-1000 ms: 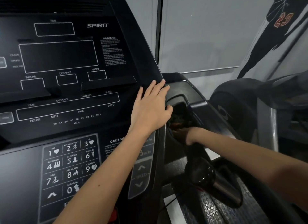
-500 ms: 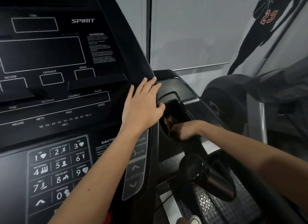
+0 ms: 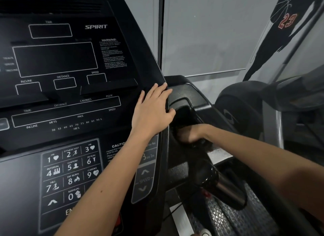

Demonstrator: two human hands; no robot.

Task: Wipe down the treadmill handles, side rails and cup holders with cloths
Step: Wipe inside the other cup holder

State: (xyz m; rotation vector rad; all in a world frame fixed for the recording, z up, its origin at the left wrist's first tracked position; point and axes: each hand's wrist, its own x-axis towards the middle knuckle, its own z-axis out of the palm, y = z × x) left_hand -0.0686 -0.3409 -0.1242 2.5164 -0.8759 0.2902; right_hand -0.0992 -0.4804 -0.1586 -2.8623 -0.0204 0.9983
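Left hand (image 3: 152, 111) flat, fingers straight, on console (image 3: 70, 60) right edge. Right hand (image 3: 188, 134) sunk in cup holder (image 3: 184, 102) just beside it; fingers lost in shadow, grip unclear. Black handle (image 3: 222, 184) below. Grey wall (image 3: 201, 42) behind; another machine (image 3: 245, 104) close right.

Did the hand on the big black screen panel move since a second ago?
No. The left hand rests flat on the right edge of the console, right of the PULSE label, same as before.
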